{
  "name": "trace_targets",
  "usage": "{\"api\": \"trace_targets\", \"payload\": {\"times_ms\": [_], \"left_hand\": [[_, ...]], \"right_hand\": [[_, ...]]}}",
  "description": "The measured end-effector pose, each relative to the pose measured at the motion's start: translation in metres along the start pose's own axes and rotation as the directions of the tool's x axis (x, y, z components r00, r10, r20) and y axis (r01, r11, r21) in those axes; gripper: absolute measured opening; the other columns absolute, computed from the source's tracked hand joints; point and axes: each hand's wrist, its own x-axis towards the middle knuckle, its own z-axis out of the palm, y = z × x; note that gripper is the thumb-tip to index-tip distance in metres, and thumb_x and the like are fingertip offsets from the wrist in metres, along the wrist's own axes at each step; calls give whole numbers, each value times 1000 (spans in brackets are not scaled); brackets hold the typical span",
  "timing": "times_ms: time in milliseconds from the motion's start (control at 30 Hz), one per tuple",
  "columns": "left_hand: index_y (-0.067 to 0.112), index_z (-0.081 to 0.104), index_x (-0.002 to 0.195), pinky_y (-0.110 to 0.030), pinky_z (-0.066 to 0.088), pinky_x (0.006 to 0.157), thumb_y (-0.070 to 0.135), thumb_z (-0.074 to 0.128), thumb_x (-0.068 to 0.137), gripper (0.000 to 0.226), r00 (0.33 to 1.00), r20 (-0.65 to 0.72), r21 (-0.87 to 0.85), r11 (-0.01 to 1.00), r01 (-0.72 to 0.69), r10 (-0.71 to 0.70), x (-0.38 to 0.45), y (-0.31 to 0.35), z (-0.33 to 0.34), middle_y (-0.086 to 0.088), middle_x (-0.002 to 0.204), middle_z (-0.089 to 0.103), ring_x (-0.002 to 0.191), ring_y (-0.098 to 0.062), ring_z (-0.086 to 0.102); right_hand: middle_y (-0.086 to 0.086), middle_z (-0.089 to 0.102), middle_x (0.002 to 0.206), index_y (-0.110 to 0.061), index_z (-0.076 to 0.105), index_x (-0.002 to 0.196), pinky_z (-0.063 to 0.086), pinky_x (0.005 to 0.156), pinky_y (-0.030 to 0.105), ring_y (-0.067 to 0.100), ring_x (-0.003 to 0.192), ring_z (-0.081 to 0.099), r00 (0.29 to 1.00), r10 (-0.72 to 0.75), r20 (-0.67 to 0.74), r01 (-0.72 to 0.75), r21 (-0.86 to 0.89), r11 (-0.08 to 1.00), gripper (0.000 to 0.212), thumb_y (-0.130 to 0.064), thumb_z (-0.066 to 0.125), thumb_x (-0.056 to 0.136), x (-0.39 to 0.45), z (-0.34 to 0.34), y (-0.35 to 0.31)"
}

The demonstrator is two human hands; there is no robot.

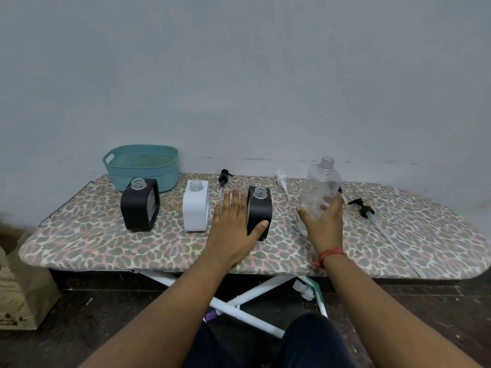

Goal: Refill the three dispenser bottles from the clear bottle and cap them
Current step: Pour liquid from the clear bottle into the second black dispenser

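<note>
Three square dispenser bottles stand uncapped on the leopard-print board: a black one (pixel 140 205) at the left, a white one (pixel 195 207) in the middle, a second black one (pixel 261 208) to its right. My left hand (pixel 233 224) lies against the left side of that right black bottle, thumb across its front, fingers straight. My right hand (pixel 325 221) grips the lower body of the clear uncapped bottle (pixel 322 185), held upright just above the board. Three pump caps lie on the board: a black pump (pixel 224 179), a white pump (pixel 281 183) and another black pump (pixel 364 207).
A teal woven basket (pixel 142 166) stands at the back left, behind the left black bottle. The ironing board (pixel 106 251) rests on white crossed legs against a grey wall. A paper bag (pixel 18 288) sits on the floor at the left. A red thread circles my right wrist.
</note>
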Motion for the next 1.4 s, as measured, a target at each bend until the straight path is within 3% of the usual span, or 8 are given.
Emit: {"api": "trace_targets", "payload": {"times_ms": [167,300,600,800,900,1000,1167,1400], "left_hand": [[23,-17,161,-45,-7,128,86,1,87,99,1000,2,-3,1000,4,-4,-1,1,1,-2,169,-20,156,-19,-23],[23,-17,161,-44,-8,127,88,-1,84,102,1000,7,-17,1000,6,-6,-3,3,0,0,169,-21,155,-17,-24],[21,-15,162,-44,-9,128,86,1,85,102,999,24,-16,999,29,-28,-4,6,-2,-3,170,-19,155,-19,-24],[20,-14,162,-46,-7,128,81,10,92,96,999,25,1,1000,23,-23,-7,3,-1,-3,170,-19,155,-19,-23],[19,-14,162,-47,-3,128,84,3,89,100,999,29,5,1000,23,-23,-10,0,-3,-4,170,-20,156,-20,-23],[17,-13,162,-47,-2,129,86,-5,84,105,999,28,3,1000,16,-16,-15,-2,-7,-5,170,-20,156,-21,-23],[17,-11,163,-45,-5,128,85,-2,85,103,1000,11,7,1000,-6,6,-28,-3,-19,-6,170,-20,155,-20,-23],[20,-9,163,-42,0,129,84,7,89,99,998,-35,-7,998,-56,56,-52,-7,-41,-2,169,-22,155,-15,-25]], "right_hand": [[7,48,139,-17,32,140,46,96,30,22,121,55,998,49,41,-50,4,999,77,-27,81,81,-5,0,7],[4,52,134,-21,35,135,43,88,24,13,108,54,997,57,54,-58,15,998,71,-25,81,82,-7,-1,8],[-2,50,129,-27,33,135,42,89,25,11,107,52,993,77,88,-80,29,996,72,-26,81,82,-8,-4,6],[5,37,153,-21,24,148,39,114,44,24,135,43,986,108,123,-111,13,994,89,-29,82,81,-16,-7,9],[4,28,158,-21,21,153,34,117,45,26,142,35,989,105,100,-104,-14,995,96,-33,82,80,-25,-10,8],[5,27,155,-17,26,150,36,115,44,26,142,32,999,36,28,-33,-93,995,89,-38,79,82,-39,-14,6],[6,41,134,-13,42,134,44,105,45,27,126,43,983,-164,-86,141,-220,965,55,-38,65,91,-68,-17,-4],[-3,48,112,-17,52,124,48,91,36,18,107,51,931,-364,-7,354,-221,909,32,-32,59,96,-91,-5,-46]]}}
